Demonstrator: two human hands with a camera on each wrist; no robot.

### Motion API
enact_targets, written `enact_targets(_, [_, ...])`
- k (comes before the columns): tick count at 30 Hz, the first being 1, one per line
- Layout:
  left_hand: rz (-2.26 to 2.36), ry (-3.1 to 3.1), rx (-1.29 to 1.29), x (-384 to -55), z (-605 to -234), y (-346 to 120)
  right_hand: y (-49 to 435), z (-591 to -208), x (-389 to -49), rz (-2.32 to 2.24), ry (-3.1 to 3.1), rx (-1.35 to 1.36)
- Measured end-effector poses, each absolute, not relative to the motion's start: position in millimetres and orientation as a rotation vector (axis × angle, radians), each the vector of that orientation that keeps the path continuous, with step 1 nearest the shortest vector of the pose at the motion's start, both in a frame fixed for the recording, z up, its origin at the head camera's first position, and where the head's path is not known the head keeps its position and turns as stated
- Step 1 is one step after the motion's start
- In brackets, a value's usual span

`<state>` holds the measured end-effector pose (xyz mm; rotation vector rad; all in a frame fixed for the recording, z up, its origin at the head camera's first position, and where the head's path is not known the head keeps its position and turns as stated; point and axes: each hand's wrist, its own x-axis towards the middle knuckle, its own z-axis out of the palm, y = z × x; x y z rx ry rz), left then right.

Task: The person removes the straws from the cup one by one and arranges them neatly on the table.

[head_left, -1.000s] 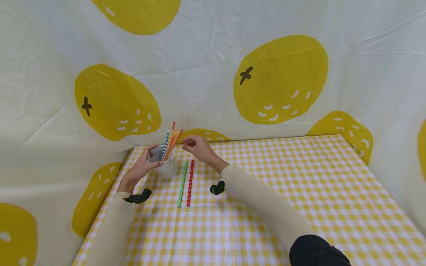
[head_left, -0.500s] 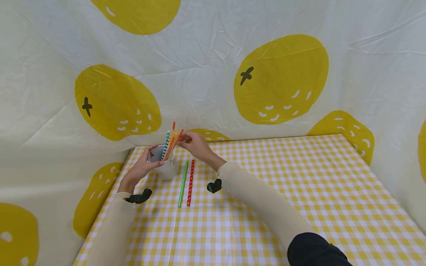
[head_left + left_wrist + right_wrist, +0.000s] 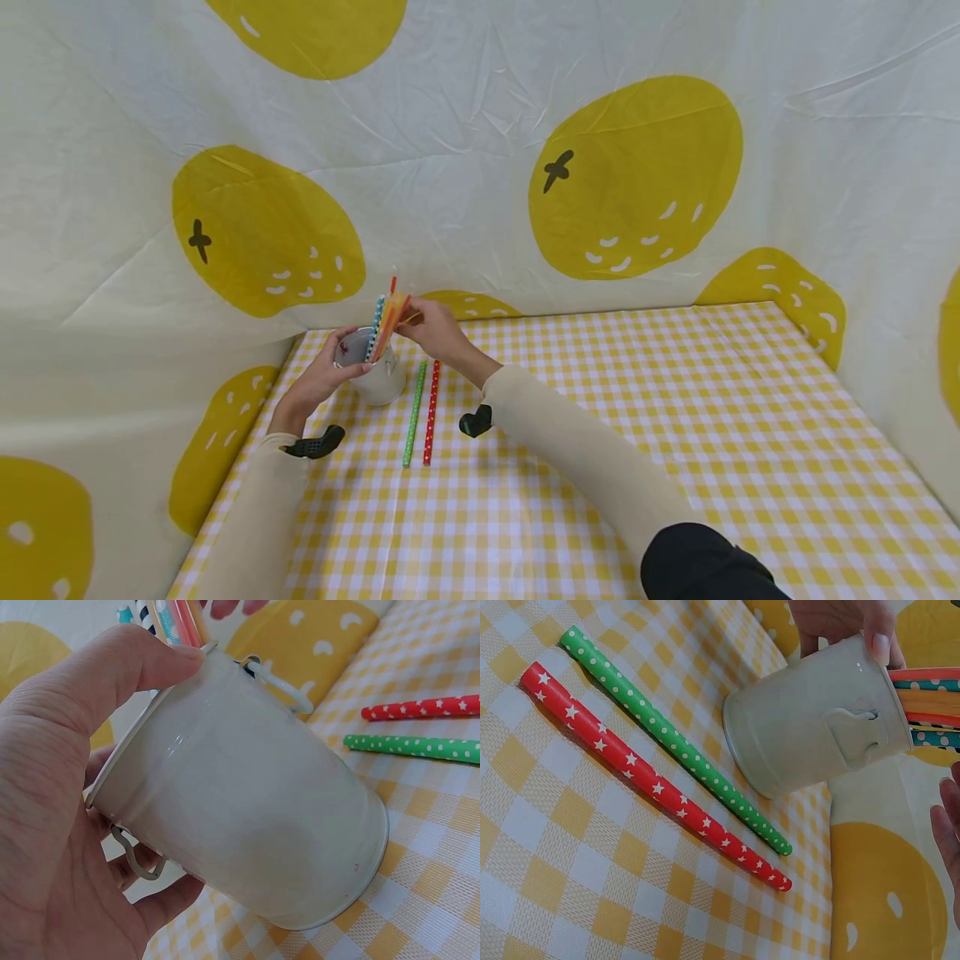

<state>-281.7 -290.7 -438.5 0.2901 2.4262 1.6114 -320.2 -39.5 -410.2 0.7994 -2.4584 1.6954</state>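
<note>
Gripping the white bucket of straws by its rim with your left hand, you have your right hand at the straws' upper ends; whether it pinches any, I cannot tell. Right of your left hand, a green straw and a red straw lie.

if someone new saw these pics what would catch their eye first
Probably the large yellow fruit prints on the white backdrop, which spread across the head view. Next, the white pail gripped by the left hand at the tablecloth's far left, with bright straws sticking out of it. Just right of the pail, a green polka-dot straw and a red star-patterned straw lie side by side.
</note>
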Motion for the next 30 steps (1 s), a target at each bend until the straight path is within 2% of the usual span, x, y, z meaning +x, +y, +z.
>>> enact_targets(30, [1.604,2.443,0.256,-282.5,-439.7,-291.4,-46.0,-411.4,-320.8,1.615,-2.514,0.802])
